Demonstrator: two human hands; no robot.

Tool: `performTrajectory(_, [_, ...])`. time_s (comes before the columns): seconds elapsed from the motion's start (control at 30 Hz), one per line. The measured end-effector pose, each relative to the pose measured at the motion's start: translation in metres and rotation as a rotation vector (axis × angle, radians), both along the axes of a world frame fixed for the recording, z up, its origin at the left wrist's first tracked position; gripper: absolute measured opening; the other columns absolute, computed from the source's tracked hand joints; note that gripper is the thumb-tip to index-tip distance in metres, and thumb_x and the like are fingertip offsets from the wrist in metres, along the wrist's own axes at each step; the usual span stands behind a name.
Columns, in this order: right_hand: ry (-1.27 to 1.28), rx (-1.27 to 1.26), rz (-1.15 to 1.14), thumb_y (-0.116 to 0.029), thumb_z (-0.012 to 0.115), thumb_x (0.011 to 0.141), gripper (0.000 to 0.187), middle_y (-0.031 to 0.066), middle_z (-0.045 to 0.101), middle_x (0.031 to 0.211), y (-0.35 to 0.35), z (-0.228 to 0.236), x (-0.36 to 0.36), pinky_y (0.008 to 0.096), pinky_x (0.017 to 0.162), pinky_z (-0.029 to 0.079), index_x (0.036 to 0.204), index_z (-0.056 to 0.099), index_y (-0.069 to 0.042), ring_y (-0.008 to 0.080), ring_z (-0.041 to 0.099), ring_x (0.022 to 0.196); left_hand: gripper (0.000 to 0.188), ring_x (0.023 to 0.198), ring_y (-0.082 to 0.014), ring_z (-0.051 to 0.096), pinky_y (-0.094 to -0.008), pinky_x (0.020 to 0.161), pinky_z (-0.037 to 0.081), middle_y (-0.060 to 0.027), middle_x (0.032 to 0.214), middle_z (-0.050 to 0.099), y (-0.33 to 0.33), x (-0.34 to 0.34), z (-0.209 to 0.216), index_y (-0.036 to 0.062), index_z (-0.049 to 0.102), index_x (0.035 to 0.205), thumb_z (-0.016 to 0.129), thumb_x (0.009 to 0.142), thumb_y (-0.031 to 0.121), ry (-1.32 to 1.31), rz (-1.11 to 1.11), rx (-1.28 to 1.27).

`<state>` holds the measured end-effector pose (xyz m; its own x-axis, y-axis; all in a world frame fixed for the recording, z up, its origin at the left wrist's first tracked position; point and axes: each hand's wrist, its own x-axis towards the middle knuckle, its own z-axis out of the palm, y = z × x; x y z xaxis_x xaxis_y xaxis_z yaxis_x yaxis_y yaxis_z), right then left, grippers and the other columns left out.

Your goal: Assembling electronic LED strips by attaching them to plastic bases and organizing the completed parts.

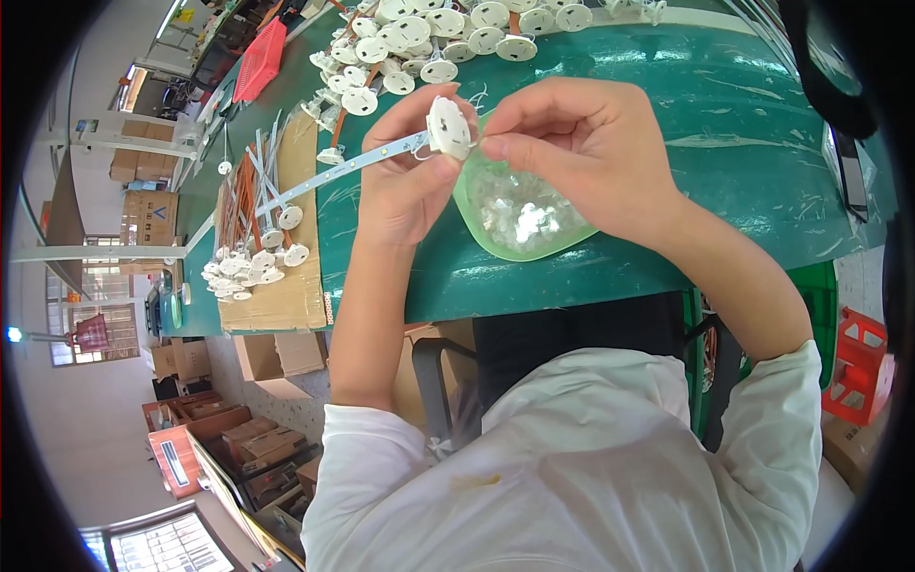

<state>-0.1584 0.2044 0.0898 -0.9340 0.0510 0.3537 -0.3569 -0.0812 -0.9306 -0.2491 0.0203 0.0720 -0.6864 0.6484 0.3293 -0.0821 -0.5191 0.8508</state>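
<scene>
My left hand (402, 195) is closed on a white round disc (448, 128) joined to a light-coloured LED strip (334, 173). The strip slants down to the left, with small yellowish lights along it. My right hand (605, 157) pinches thumb and forefinger together just right of the disc; what is between the fingertips is too small to make out. Thin wire ends stick up behind the disc. Beneath my right hand stands a light green bowl (515, 255) holding many small clear, shiny pieces (534, 217).
Many white discs (410, 33) with strips are heaped at the table's far side. More discs and strips (253, 262) lie on a cardboard sheet (300, 300) at the left. A red basket (260, 61) stands far left; a phone-like dark object (848, 172) lies right. The table (400, 286) is green.
</scene>
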Motion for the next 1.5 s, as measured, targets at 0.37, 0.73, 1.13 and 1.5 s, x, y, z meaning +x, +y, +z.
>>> performTrajectory(0.37, [0.102, 0.047, -0.044, 0.002, 0.067, 0.084, 0.01, 0.0062, 0.069, 0.089, -0.004, -0.005, 0.002, 0.0234, 0.072, 0.054, 0.094, 0.068, 0.005, 0.0083, 0.063, 0.08, 0.062, 0.099, -0.021, 0.064, -0.0339, 0.09, 0.051, -0.0149, 0.109, 0.067, 0.0, 0.007, 0.005, -0.0051, 0.057, 0.121, 0.08, 0.064, 0.0, -0.007, 0.062, -0.095])
performTrajectory(0.73, [0.432, 0.315, -0.102, 0.0, 0.068, 0.08, 0.012, 0.0086, 0.07, 0.086, 0.0, -0.007, -0.005, 0.0256, 0.063, 0.053, 0.091, 0.071, -0.003, 0.0153, 0.066, 0.074, 0.064, 0.098, -0.0199, 0.064, -0.0322, 0.088, 0.051, -0.014, 0.107, 0.066, 0.0, 0.007, 0.005, -0.0056, 0.057, 0.121, 0.084, 0.065, 0.008, -0.005, 0.013, -0.066])
performTrajectory(1.13, [0.516, 0.445, -0.218, 0.002, 0.068, 0.078, 0.009, 0.0105, 0.069, 0.08, -0.002, -0.008, -0.001, 0.0273, 0.056, 0.051, 0.087, 0.068, -0.001, 0.0203, 0.066, 0.066, 0.065, 0.098, -0.0228, 0.066, -0.0354, 0.089, 0.052, -0.0177, 0.107, 0.067, 0.0, 0.011, 0.003, -0.007, 0.058, 0.12, 0.084, 0.062, 0.005, 0.083, 0.081, -0.095])
performTrajectory(1.5, [0.682, 0.541, -0.415, 0.004, 0.068, 0.075, 0.011, 0.0109, 0.068, 0.076, -0.006, -0.016, -0.007, 0.0293, 0.054, 0.051, 0.084, 0.065, -0.002, 0.025, 0.066, 0.064, 0.063, 0.098, -0.0223, 0.066, -0.0341, 0.088, 0.053, -0.0186, 0.109, 0.067, 0.005, 0.011, -0.002, -0.0071, 0.06, 0.12, 0.083, 0.062, -0.004, 0.154, 0.191, -0.123])
